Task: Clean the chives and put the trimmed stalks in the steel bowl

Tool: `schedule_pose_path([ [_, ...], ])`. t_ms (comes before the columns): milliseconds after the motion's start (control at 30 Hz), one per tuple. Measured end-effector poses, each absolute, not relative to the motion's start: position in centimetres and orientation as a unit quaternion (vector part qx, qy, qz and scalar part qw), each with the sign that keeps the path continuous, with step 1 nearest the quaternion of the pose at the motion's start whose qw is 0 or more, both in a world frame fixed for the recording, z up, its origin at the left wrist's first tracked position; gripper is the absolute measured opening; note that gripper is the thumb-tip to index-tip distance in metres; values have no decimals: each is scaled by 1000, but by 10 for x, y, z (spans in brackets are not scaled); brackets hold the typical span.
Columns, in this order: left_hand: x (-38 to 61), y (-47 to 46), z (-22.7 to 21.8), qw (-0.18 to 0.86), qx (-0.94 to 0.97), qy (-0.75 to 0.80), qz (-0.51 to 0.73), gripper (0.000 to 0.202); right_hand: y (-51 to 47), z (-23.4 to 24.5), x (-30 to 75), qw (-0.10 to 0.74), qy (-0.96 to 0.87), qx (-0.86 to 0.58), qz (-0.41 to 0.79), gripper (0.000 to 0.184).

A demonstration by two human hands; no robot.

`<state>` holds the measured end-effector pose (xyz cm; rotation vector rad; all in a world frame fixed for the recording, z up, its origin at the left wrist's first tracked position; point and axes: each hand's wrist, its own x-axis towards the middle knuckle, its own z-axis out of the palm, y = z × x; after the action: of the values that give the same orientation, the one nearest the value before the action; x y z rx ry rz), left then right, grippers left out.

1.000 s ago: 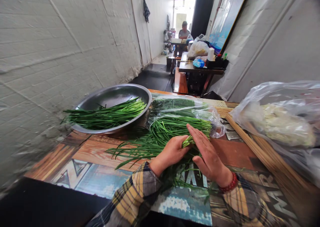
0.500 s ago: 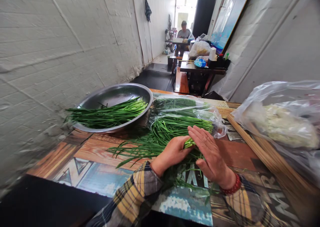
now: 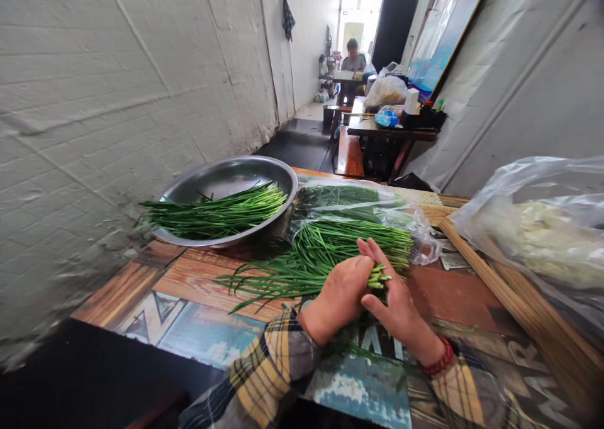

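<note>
My left hand [image 3: 340,294] is closed round a small bunch of green chives [image 3: 377,277], whose cut ends stick out to the right. My right hand [image 3: 392,294], with a red bead bracelet on the wrist, rests its flat fingers against those cut ends. Under both hands lies a loose pile of chives [image 3: 302,262] spilling from a clear plastic bag [image 3: 401,218] onto the wooden table [image 3: 189,284]. To the left, a steel basin [image 3: 221,177] holds a layer of sorted chives [image 3: 217,214].
A white brick wall runs along the left. A bundle of bamboo skewers [image 3: 514,303] lies at the right, beside a clear bag of pale vegetables [image 3: 542,234]. Far down the room are other tables with bags [image 3: 384,92] and a seated person [image 3: 353,55].
My left hand has lifted the bunch slightly and turned it, so more of the cut ends show. My right hand has drawn in against them. The view shifted a little to the right.
</note>
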<state>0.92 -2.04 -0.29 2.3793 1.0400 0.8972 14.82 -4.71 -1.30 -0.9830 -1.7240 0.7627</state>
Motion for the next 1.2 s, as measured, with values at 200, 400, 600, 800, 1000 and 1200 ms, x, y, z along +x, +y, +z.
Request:
schedule_pose_path([
  [200,22,-24,-11,110,861,376,326,13,-50,-26,135,521,-631,-402,411,72],
  [400,28,-28,-12,31,886,356,295,22,-52,-25,136,549,-581,-454,393,46],
  [600,21,-20,-7,-17,891,400,216,15,-35,-14,155,614,-539,-422,392,34],
  [800,-22,19,-21,22,853,484,193,19,-6,41,182,741,-349,-287,496,36],
  [1000,-45,44,-31,14,848,492,199,21,-14,118,230,769,-413,-255,416,44],
  [1200,-43,45,-33,32,844,492,212,16,-34,168,266,804,-394,-184,405,38],
])
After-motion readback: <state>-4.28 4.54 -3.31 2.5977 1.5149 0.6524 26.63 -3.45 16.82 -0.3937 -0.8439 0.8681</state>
